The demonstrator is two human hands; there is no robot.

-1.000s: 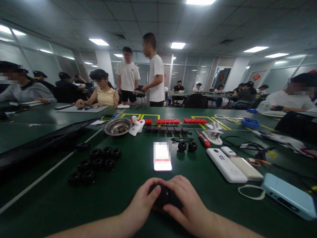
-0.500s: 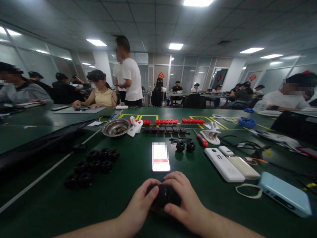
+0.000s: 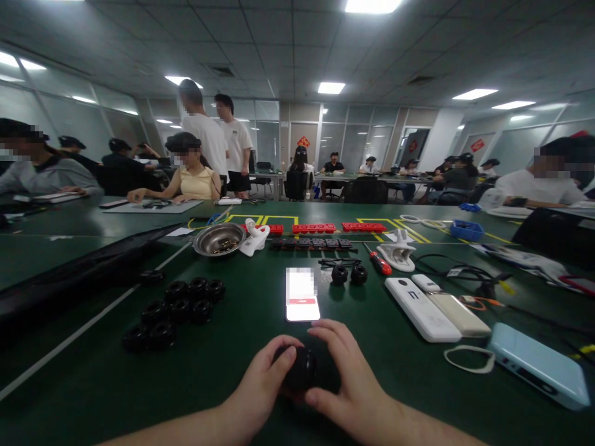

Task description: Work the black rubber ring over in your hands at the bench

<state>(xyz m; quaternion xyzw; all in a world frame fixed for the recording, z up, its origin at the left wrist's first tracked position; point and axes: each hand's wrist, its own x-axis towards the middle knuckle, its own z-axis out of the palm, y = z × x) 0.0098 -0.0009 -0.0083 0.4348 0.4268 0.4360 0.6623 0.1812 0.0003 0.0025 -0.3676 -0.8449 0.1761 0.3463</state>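
Note:
Near the front of the green table, my left hand grips a round black plastic part, its thumb on top and its fingers around the far side. My right hand is beside the part, curved, its thumb and fingers spread with a gap between them and the part. Just beyond my hands a phone lies with its screen lit. Several similar black ring-shaped parts stand grouped at left. Two more black parts are behind the phone on the right.
Farther back are a metal bowl of small pieces, red trays, a black strip of parts and a screwdriver. At right lie a white power bank and a light-blue device. Co-workers sit beyond.
My right fingers have spread away from the black part, showing more of it. My left hand keeps its grip. In the background, standing people have shifted.

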